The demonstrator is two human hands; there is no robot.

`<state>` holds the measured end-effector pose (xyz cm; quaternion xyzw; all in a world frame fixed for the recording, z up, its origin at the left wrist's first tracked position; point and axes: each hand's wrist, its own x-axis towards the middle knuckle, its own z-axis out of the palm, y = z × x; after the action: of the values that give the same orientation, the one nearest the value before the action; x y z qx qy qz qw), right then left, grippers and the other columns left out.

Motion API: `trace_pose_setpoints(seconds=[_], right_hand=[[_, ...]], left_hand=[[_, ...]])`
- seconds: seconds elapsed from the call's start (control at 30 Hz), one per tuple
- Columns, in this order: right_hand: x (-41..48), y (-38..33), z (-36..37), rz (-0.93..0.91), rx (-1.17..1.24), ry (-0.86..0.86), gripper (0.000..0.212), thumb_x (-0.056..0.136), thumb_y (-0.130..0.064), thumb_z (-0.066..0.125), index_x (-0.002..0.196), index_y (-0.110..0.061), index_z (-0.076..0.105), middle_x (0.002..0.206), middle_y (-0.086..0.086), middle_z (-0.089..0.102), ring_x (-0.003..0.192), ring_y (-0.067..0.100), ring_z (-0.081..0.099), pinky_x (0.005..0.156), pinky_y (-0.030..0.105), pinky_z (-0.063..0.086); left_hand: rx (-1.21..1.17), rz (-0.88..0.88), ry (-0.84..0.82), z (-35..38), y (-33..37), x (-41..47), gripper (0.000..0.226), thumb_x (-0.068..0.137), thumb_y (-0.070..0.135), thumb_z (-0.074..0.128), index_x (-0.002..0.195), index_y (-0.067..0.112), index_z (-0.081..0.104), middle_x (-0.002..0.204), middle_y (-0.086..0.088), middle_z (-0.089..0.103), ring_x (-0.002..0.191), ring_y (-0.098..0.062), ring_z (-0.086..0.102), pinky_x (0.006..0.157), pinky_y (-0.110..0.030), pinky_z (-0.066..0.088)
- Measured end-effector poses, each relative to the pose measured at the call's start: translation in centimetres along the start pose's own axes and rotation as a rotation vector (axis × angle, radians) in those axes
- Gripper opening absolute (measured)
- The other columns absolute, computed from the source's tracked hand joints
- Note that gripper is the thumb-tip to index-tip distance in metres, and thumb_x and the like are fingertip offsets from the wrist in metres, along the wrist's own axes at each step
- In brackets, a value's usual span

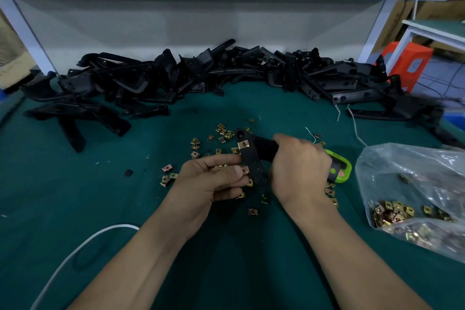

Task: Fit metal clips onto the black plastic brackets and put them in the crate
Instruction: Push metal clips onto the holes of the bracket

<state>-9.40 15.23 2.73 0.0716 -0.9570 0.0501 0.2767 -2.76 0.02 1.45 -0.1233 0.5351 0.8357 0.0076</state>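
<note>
Forearms come in from the near edge and meet over the green mat (63,184). Both hands hold one bracket (252,158) up off the mat.

- Bracket: the black strip's long axis runs away from the person, tipped slightly left at the far end. Its round-holed end points at the back pile. A second arm branches right and disappears into the right hand.
- Right hand (299,166): on the bracket's right, fingers curled round that side arm, gripping it.
- Left hand (214,180): on the bracket's left, thumb and fingers pinch a clip (245,170) against the strip's near left edge.
- Second clip (243,144): already seated on the strip's left edge, farther up toward the holed end.
- Loose clips (195,147): scattered on the mat left of, beyond and under the bracket.
- Pile (176,75) of black brackets: well beyond the held bracket, strung across the mat's back.
- Bag (412,184): clear plastic, right of the bracket, more clips inside.
- Counter (339,167): green, just right of the bracket, partly hidden by the right hand.
- Cable (75,251): white, near left of the bracket, on the mat.
</note>
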Motion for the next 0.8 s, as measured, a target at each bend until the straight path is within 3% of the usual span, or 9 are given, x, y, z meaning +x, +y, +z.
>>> trace_pose_setpoints(seconds=[0.17, 0.3, 0.47, 0.6, 0.7, 0.8], right_hand=[[-0.2, -0.2, 0.3, -0.014, 0.058, 0.029, 0.038, 0.056, 0.012, 0.070, 0.057, -0.020, 0.048, 0.048, 0.003, 0.052, 0.047, 0.024, 0.029, 0.055, 0.027, 0.022], [-0.3, -0.5, 0.5, -0.035, 0.074, 0.067, 0.036, 0.046, 0.013, 0.073, 0.053, -0.016, 0.053, 0.046, 0.005, 0.052, 0.041, 0.028, 0.047, 0.056, 0.027, 0.024], [-0.4, -0.5, 1.3, -0.096, 0.018, -0.015, 0.036, 0.047, 0.006, 0.075, 0.056, -0.019, 0.052, 0.050, 0.002, 0.055, 0.045, 0.027, 0.053, 0.058, 0.029, 0.026], [-0.8, -1.2, 1.8, -0.139, -0.102, -0.072, 0.032, 0.049, -0.003, 0.077, 0.059, -0.024, 0.055, 0.053, -0.002, 0.057, 0.051, 0.023, 0.056, 0.059, 0.029, 0.025], [-1.0, -1.1, 2.0, -0.156, -0.102, -0.142, 0.026, 0.063, -0.008, 0.073, 0.069, -0.027, 0.056, 0.067, -0.004, 0.064, 0.065, 0.021, 0.061, 0.065, 0.031, 0.027], [-1.2, -0.9, 1.7, -0.174, -0.044, -0.202, 0.034, 0.066, -0.019, 0.076, 0.077, -0.028, 0.045, 0.079, -0.005, 0.066, 0.077, 0.021, 0.063, 0.068, 0.031, 0.027]], left_hand=[[0.025, 0.022, 0.024, 0.0, -0.4, 0.1, 0.045, 0.053, 0.018, 0.085, 0.095, 0.007, 0.076, 0.078, -0.015, 0.076, 0.065, -0.018, 0.074, 0.054, -0.023, 0.057], [0.024, 0.031, 0.008, 0.0, -0.7, 0.0, 0.030, 0.052, 0.018, 0.085, 0.081, 0.015, 0.082, 0.075, -0.015, 0.075, 0.062, -0.018, 0.072, 0.055, -0.024, 0.058], [0.016, 0.018, 0.034, 0.0, -1.0, 0.1, 0.055, 0.053, 0.015, 0.084, 0.106, 0.006, 0.070, 0.073, -0.014, 0.073, 0.059, -0.018, 0.071, 0.054, -0.024, 0.057], [0.026, 0.046, 0.031, 0.1, -1.2, -0.1, 0.063, 0.055, 0.013, 0.083, 0.114, 0.004, 0.065, 0.070, -0.013, 0.072, 0.054, -0.016, 0.066, 0.054, -0.025, 0.058], [0.041, 0.071, 0.044, 0.2, -1.5, -0.1, 0.073, 0.057, 0.011, 0.081, 0.125, 0.008, 0.055, 0.068, -0.011, 0.072, 0.054, -0.015, 0.066, 0.055, -0.025, 0.058], [0.035, 0.066, 0.001, 0.2, -1.4, -0.2, 0.078, 0.056, 0.014, 0.085, 0.127, -0.004, 0.056, 0.065, -0.010, 0.069, 0.054, -0.014, 0.065, 0.055, -0.024, 0.057]])
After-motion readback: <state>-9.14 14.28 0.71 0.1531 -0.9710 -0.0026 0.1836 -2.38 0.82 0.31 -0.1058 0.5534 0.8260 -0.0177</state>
